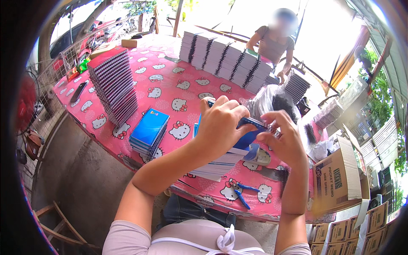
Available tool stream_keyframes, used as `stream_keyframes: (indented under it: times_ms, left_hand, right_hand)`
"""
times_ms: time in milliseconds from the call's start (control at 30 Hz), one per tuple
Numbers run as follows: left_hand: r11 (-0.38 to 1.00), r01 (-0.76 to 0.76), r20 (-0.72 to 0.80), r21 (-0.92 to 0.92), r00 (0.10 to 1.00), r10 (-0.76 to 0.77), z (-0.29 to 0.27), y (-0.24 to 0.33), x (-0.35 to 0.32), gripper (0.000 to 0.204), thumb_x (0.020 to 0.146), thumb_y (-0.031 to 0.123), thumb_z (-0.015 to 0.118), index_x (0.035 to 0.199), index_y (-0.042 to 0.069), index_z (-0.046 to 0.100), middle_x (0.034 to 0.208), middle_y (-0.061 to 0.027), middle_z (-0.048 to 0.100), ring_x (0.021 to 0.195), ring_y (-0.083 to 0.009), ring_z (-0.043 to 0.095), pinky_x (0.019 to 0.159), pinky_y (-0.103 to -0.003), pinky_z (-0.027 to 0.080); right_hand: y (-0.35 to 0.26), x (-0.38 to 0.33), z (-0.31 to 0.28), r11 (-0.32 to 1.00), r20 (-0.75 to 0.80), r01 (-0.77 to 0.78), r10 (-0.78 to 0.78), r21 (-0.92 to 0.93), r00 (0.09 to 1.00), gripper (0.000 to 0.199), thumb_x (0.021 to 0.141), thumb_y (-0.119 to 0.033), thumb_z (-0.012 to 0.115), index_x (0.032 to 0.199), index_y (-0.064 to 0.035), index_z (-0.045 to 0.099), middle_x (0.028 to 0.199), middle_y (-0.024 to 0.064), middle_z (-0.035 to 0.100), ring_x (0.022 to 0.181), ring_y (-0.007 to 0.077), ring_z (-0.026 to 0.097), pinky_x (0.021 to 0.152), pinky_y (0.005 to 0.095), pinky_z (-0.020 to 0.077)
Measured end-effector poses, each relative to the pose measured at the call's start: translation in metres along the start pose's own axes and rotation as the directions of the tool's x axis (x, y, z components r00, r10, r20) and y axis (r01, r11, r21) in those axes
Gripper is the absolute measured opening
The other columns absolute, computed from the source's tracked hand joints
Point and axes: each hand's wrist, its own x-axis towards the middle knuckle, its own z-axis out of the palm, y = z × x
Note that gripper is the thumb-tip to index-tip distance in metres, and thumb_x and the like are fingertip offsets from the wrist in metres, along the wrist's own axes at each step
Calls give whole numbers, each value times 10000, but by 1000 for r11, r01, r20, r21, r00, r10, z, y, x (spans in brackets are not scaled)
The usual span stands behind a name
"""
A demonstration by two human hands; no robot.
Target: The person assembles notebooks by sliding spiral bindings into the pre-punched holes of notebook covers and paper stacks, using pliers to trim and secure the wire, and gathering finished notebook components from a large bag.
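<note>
Pink cat-print tablecloth (146, 97), concrete floor (91, 170); left hand (224, 120), right hand (282, 132) gripping blue notebook (248, 137).

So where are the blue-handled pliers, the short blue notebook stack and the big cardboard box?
Blue-handled pliers (242, 199), head view: on the lower handle.
Short blue notebook stack (149, 124), head view: on the top cover.
Big cardboard box (333, 182), head view: on its printed side.
</note>
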Motion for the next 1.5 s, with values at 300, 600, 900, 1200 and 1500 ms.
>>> stream_keyframes:
  times_ms: [300, 600, 900, 1200, 1500]
  left_hand:
    - [1000, -21, -9, 5, 1000, 21, -1, 1, 0, 286, 700, 368, 768, 822, 124, 680, 815, 15, 646, 863, -175, 567, 841, -392, 307]
    - [1000, -14, -23, -7, 1000, 14, -1, -2, -3, 255, 718, 353, 756, 826, 135, 680, 820, 18, 646, 864, -176, 566, 841, -400, 308]
    - [999, -25, -3, -28, 1000, 25, -2, 0, -4, 207, 741, 311, 743, 857, 147, 693, 827, 12, 646, 869, -178, 561, 841, -401, 310]
    - [1000, -4, 32, -29, 999, 5, -6, -2, -4, 204, 743, 288, 737, 880, 141, 699, 860, 4, 659, 889, -179, 561, 845, -399, 307]
    - [996, 27, 100, -90, 995, -18, -12, -1, -1, 190, 737, 254, 740, 879, 131, 715, 850, -11, 677, 878, -177, 567, 848, -396, 301]
  right_hand:
    - [3, 3, 0, 999, 56, 33, -35, 33, 998, 245, 806, -177, 706, 967, -19, 613, 861, 107, 591, 685, 206, 563, 621, 316, 458]
    - [-8, 7, 6, 999, 26, 17, -18, 47, 1000, 219, 765, -100, 729, 937, -7, 631, 812, 93, 606, 654, 173, 580, 599, 292, 462]
    - [-4, 11, -1, 988, 132, -145, 138, 51, 982, 193, 755, -123, 744, 888, -11, 661, 784, 77, 622, 630, 170, 570, 589, 298, 453]
    - [-17, 12, 1, 999, 77, -31, 28, 35, 997, 214, 758, -112, 733, 912, 4, 640, 845, 107, 629, 735, 196, 607, 649, 312, 473]
    - [-5, 16, 3, 978, 173, -147, 120, 148, 978, 138, 767, 6, 679, 904, 10, 661, 810, 84, 633, 714, 142, 605, 638, 271, 464]
